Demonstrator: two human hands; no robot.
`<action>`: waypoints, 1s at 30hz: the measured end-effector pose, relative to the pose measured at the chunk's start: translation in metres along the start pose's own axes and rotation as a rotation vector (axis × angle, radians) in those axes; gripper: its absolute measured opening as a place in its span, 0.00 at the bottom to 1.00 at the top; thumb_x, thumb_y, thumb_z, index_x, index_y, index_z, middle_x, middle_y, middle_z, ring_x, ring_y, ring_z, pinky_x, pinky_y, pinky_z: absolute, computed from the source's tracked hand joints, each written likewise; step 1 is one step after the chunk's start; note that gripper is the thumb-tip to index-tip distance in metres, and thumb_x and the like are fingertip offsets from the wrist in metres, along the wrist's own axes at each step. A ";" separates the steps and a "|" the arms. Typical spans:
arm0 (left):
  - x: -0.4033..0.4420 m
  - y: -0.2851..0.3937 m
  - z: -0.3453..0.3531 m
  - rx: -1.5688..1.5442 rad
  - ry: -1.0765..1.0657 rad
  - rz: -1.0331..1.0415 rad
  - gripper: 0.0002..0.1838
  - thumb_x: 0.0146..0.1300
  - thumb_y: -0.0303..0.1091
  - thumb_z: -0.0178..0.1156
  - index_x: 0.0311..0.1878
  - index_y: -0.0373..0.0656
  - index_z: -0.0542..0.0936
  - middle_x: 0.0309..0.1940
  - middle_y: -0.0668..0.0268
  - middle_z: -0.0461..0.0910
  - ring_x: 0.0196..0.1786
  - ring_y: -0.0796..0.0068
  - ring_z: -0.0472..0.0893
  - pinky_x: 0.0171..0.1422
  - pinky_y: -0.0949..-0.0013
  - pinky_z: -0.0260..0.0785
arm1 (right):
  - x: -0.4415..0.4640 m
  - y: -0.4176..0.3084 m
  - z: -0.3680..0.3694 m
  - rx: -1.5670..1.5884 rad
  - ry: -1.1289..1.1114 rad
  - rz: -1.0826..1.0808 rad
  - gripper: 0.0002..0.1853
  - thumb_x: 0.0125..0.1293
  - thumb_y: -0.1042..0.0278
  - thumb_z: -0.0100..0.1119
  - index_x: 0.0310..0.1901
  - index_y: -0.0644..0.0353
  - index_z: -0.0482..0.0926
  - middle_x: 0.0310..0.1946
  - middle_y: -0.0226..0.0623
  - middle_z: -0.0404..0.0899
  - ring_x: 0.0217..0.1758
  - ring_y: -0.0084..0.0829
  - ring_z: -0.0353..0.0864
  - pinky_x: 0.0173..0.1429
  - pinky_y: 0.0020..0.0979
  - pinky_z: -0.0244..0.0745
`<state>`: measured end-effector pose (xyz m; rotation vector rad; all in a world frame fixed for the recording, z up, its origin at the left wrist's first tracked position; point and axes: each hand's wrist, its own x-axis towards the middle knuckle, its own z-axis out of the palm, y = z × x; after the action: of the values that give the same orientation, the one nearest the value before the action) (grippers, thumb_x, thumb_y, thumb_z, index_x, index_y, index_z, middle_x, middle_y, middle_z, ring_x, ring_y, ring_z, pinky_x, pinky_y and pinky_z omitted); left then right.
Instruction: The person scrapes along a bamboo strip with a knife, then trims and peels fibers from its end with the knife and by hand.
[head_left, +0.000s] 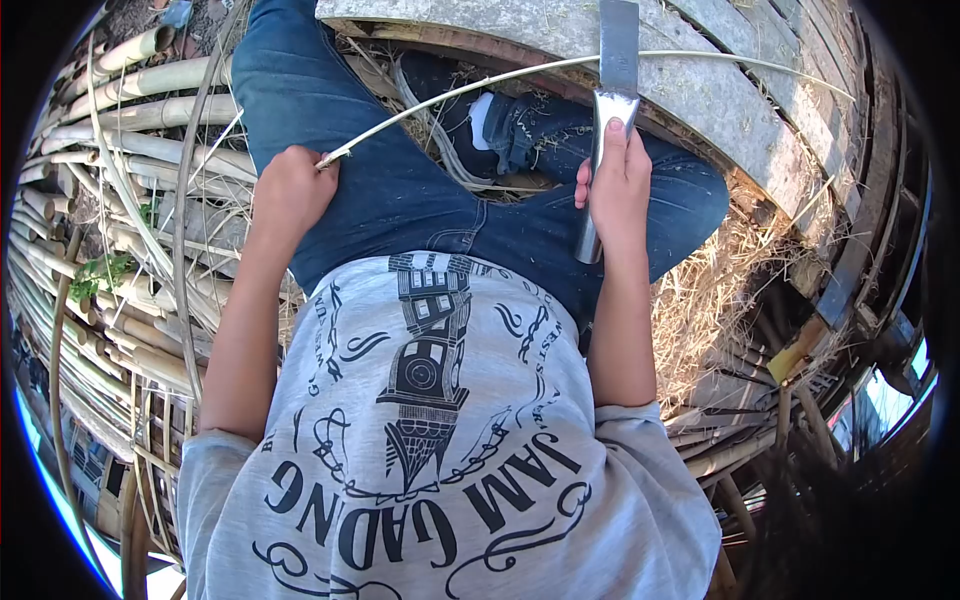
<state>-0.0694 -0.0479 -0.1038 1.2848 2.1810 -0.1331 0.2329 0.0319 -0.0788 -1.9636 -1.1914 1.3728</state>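
Head view — strip [500, 77] and knife [617, 102]
Left hand [296, 195] pinched on strip's end; right hand [617, 180] wrapped round handle [590, 240] — blade [619, 45] beyond its fingers, across strip.

Item: one platform of weathered grey planks [725, 118], dark gaps between; I log a thin pale strip [710, 53] crossing above, contact uncertain from my station. Item: loose dry straw [705, 310] beside it. Item, left: bamboo poles [160, 80], piled, bearing thin lengths [181, 210] crosswise.
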 end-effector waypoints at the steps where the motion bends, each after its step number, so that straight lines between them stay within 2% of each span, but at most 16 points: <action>1: -0.001 0.001 -0.002 0.001 0.008 -0.006 0.18 0.62 0.43 0.60 0.32 0.35 0.85 0.30 0.43 0.81 0.39 0.42 0.82 0.46 0.49 0.75 | -0.005 0.002 0.006 -0.043 -0.050 0.010 0.22 0.77 0.50 0.43 0.39 0.65 0.72 0.17 0.40 0.74 0.15 0.32 0.76 0.21 0.32 0.69; 3: 0.001 -0.003 -0.002 0.002 0.007 -0.019 0.17 0.61 0.43 0.60 0.32 0.35 0.85 0.30 0.43 0.81 0.39 0.42 0.82 0.46 0.49 0.75 | -0.019 0.016 0.027 -0.234 -0.228 -0.192 0.21 0.76 0.52 0.45 0.40 0.67 0.71 0.21 0.53 0.78 0.25 0.55 0.81 0.30 0.44 0.74; 4: 0.001 -0.004 0.000 -0.001 -0.002 -0.025 0.17 0.61 0.43 0.60 0.32 0.36 0.85 0.30 0.43 0.82 0.39 0.42 0.82 0.47 0.49 0.75 | -0.031 0.019 0.043 -0.176 -0.268 -0.209 0.20 0.75 0.54 0.47 0.40 0.68 0.71 0.26 0.62 0.77 0.36 0.69 0.76 0.40 0.52 0.72; 5: 0.001 -0.003 -0.001 -0.002 -0.005 -0.024 0.17 0.61 0.43 0.60 0.32 0.36 0.85 0.30 0.43 0.82 0.39 0.42 0.82 0.47 0.49 0.75 | -0.033 0.021 0.047 -0.191 -0.262 -0.196 0.21 0.75 0.52 0.47 0.40 0.67 0.72 0.21 0.54 0.77 0.26 0.56 0.81 0.32 0.45 0.74; 7: 0.002 -0.001 -0.006 -0.020 -0.025 -0.030 0.17 0.61 0.43 0.60 0.33 0.36 0.86 0.32 0.43 0.82 0.40 0.43 0.82 0.48 0.50 0.75 | -0.027 -0.003 0.032 -0.068 -0.401 0.076 0.21 0.75 0.51 0.47 0.39 0.66 0.73 0.17 0.42 0.75 0.18 0.34 0.79 0.23 0.34 0.71; 8: 0.002 -0.003 -0.005 -0.017 -0.025 -0.033 0.17 0.61 0.43 0.60 0.33 0.36 0.86 0.32 0.43 0.82 0.40 0.43 0.82 0.48 0.50 0.75 | -0.023 -0.001 0.026 -0.035 -0.410 0.030 0.22 0.76 0.50 0.48 0.38 0.66 0.74 0.16 0.33 0.72 0.15 0.18 0.72 0.19 0.25 0.66; 11: 0.004 -0.004 -0.004 -0.026 -0.045 -0.021 0.17 0.61 0.43 0.60 0.35 0.37 0.86 0.32 0.43 0.82 0.41 0.43 0.83 0.49 0.51 0.75 | -0.011 -0.002 0.007 -0.010 -0.266 0.053 0.23 0.77 0.49 0.44 0.37 0.64 0.74 0.16 0.31 0.71 0.13 0.19 0.69 0.18 0.24 0.66; 12: 0.004 0.002 -0.004 -0.037 -0.052 -0.014 0.17 0.61 0.43 0.60 0.35 0.37 0.86 0.33 0.43 0.82 0.42 0.43 0.83 0.49 0.51 0.75 | -0.007 -0.001 0.004 0.045 -0.195 0.065 0.22 0.77 0.49 0.43 0.39 0.62 0.73 0.15 0.30 0.70 0.12 0.18 0.68 0.16 0.23 0.66; 13: 0.004 0.008 -0.003 -0.048 -0.059 -0.010 0.17 0.61 0.43 0.60 0.36 0.36 0.86 0.34 0.43 0.83 0.42 0.43 0.83 0.49 0.51 0.75 | -0.005 -0.001 0.002 0.043 -0.195 0.053 0.23 0.79 0.48 0.37 0.46 0.63 0.73 0.17 0.32 0.70 0.14 0.19 0.69 0.16 0.24 0.65; 15: 0.009 0.018 0.006 -0.038 -0.043 0.010 0.17 0.61 0.43 0.60 0.36 0.36 0.86 0.35 0.43 0.83 0.43 0.44 0.83 0.50 0.52 0.75 | -0.017 -0.003 0.017 -0.040 -0.180 -0.013 0.22 0.79 0.50 0.37 0.48 0.63 0.72 0.17 0.32 0.70 0.13 0.20 0.69 0.17 0.24 0.65; 16: 0.012 0.021 0.008 -0.018 -0.036 0.043 0.18 0.61 0.43 0.60 0.37 0.36 0.86 0.35 0.43 0.83 0.43 0.44 0.83 0.50 0.52 0.75 | -0.025 0.002 0.027 -0.097 -0.341 -0.071 0.22 0.79 0.51 0.38 0.49 0.64 0.72 0.16 0.31 0.69 0.13 0.20 0.69 0.17 0.24 0.65; 21: 0.014 0.024 -0.003 -0.060 -0.120 -0.022 0.18 0.60 0.44 0.60 0.37 0.36 0.86 0.36 0.44 0.83 0.44 0.45 0.83 0.51 0.52 0.75 | -0.007 -0.004 0.006 -0.117 -0.410 0.025 0.21 0.78 0.50 0.41 0.43 0.62 0.73 0.16 0.30 0.70 0.13 0.19 0.69 0.18 0.23 0.65; 25: 0.011 0.029 -0.001 -0.068 -0.088 -0.018 0.18 0.60 0.44 0.61 0.38 0.37 0.86 0.36 0.45 0.84 0.44 0.46 0.84 0.52 0.53 0.75 | -0.002 0.008 0.009 0.117 -0.089 -0.009 0.23 0.79 0.48 0.37 0.44 0.62 0.72 0.17 0.29 0.69 0.14 0.20 0.69 0.18 0.23 0.66; 27: 0.011 0.031 0.002 -0.080 -0.078 -0.006 0.19 0.62 0.45 0.60 0.38 0.36 0.86 0.34 0.43 0.83 0.43 0.45 0.83 0.50 0.53 0.75 | -0.017 0.009 0.012 -0.092 -0.335 -0.064 0.22 0.78 0.49 0.39 0.48 0.63 0.73 0.17 0.31 0.70 0.14 0.20 0.69 0.18 0.24 0.66; 29: 0.014 0.033 0.002 -0.083 -0.071 0.015 0.21 0.63 0.47 0.60 0.38 0.34 0.85 0.31 0.42 0.82 0.41 0.43 0.83 0.48 0.53 0.74 | -0.020 -0.002 0.009 -0.083 -0.432 0.047 0.21 0.77 0.49 0.44 0.41 0.62 0.72 0.17 0.31 0.71 0.13 0.19 0.70 0.18 0.23 0.67; 30: 0.016 0.032 0.002 -0.116 -0.113 0.017 0.21 0.63 0.47 0.60 0.37 0.34 0.85 0.31 0.41 0.82 0.41 0.43 0.83 0.48 0.53 0.74 | -0.013 -0.005 0.002 -0.075 -0.425 0.063 0.21 0.77 0.49 0.44 0.41 0.62 0.72 0.17 0.31 0.71 0.13 0.19 0.70 0.18 0.23 0.67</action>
<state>-0.0482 -0.0195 -0.1071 1.2022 2.0504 -0.0698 0.2278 0.0229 -0.0693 -1.8238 -1.3893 1.8681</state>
